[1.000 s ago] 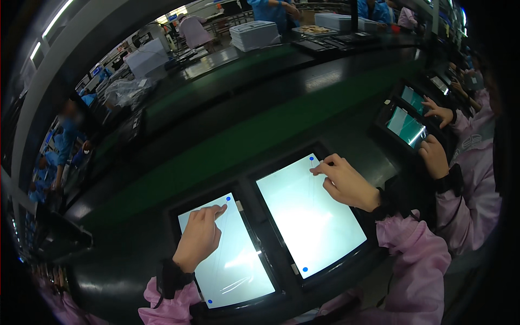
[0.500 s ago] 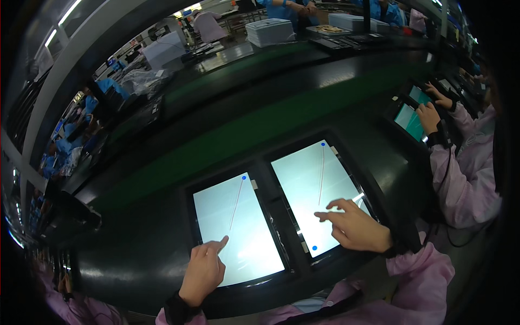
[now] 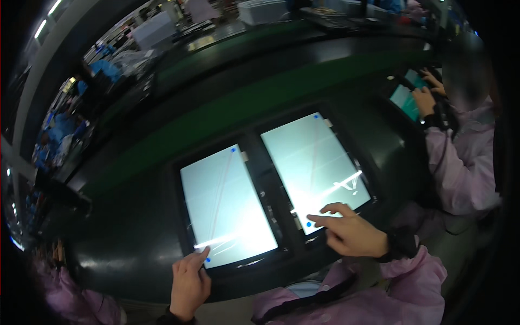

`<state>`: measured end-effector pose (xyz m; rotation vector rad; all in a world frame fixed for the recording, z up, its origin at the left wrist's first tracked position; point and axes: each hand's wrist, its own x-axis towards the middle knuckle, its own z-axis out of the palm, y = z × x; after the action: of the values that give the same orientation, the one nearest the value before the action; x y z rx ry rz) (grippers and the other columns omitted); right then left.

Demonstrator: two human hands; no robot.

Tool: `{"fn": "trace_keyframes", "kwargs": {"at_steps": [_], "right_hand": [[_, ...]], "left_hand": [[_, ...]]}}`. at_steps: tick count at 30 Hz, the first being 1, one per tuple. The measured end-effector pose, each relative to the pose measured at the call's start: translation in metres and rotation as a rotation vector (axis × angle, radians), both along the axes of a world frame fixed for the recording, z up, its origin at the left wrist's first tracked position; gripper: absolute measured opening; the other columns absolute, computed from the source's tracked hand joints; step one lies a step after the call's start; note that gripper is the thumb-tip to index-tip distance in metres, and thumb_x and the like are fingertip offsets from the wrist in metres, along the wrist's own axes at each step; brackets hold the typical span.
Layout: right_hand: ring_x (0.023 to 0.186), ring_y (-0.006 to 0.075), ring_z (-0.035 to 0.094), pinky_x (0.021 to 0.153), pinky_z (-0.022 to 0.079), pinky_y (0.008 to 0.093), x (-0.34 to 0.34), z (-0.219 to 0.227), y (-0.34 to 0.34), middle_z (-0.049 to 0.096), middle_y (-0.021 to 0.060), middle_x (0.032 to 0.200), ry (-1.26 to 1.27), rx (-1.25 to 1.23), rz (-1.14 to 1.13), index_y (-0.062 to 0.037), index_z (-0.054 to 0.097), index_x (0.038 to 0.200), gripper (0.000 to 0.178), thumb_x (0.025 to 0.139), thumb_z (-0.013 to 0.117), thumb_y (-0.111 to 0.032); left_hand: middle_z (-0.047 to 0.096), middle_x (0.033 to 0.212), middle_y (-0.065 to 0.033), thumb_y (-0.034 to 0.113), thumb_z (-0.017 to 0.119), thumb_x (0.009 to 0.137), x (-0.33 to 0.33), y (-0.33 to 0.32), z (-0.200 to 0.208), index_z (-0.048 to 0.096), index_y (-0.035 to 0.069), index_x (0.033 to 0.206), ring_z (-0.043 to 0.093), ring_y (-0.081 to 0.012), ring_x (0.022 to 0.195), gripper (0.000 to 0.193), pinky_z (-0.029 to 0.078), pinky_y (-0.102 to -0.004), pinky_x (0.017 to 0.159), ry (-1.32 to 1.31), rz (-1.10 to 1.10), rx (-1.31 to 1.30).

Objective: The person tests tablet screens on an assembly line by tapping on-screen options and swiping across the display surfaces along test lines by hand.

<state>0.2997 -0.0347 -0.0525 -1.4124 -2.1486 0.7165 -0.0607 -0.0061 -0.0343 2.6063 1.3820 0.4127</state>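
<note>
Since the earlier frame, the bare left hand (image 3: pixel 189 281) and bare right hand (image 3: pixel 355 233) have moved toward the dark tabletop's (image 3: pixel 135 238) near edge. Near that edge, a rectangular, white-lit left screen (image 3: pixel 230 211) and a matching right screen (image 3: pixel 298 146) lie side by side. Both hands' fingers are loosely open, gripping nothing, index fingers extended beside the lower-left blue dot (image 3: pixel 208 260) and lower-right blue dot (image 3: pixel 309 224). Line-tracing seems nearly finished; completing it likely calls for steady fingertip contact to those dots.
</note>
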Motion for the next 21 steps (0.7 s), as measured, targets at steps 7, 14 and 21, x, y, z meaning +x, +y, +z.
{"fn": "trace_keyframes", "kwargs": {"at_steps": [7, 14, 21], "right_hand": [[0.113, 0.0289, 0.050, 0.080, 0.049, 0.0357, -0.003, -0.005, -0.002, 0.065, 0.0061, 0.088, -0.044, 0.106, -0.024, -0.0052, 0.059, 0.121, 0.048, 0.073, 0.058, 0.002], [0.118, 0.0292, 0.047, 0.097, 0.039, 0.0375, 0.003, -0.007, -0.005, 0.067, 0.0035, 0.098, -0.044, 0.084, 0.064, -0.0063, 0.053, 0.129, 0.052, 0.077, 0.058, -0.003], [0.113, 0.0255, 0.052, 0.087, 0.049, 0.0306, -0.001, -0.010, -0.003, 0.065, 0.0036, 0.117, -0.001, 0.268, 0.037, -0.0047, 0.056, 0.123, 0.048, 0.075, 0.059, 0.000]], "left_hand": [[0.058, 0.105, -0.0100, -0.007, 0.057, 0.075, -0.008, -0.016, -0.003, 0.053, 0.008, 0.129, 0.055, -0.0260, 0.100, 0.056, 0.039, -0.0374, 0.089, -0.053, 0.067, -0.019], [0.058, 0.115, -0.0113, -0.005, 0.057, 0.075, -0.014, -0.022, -0.006, 0.053, 0.006, 0.128, 0.055, -0.0263, 0.106, 0.054, 0.038, -0.0386, 0.093, 0.010, 0.093, -0.063], [0.060, 0.115, -0.0138, -0.002, 0.057, 0.083, -0.018, -0.022, -0.015, 0.055, 0.006, 0.124, 0.057, -0.0311, 0.103, 0.042, 0.039, -0.0416, 0.088, -0.048, 0.052, 0.029]]}}
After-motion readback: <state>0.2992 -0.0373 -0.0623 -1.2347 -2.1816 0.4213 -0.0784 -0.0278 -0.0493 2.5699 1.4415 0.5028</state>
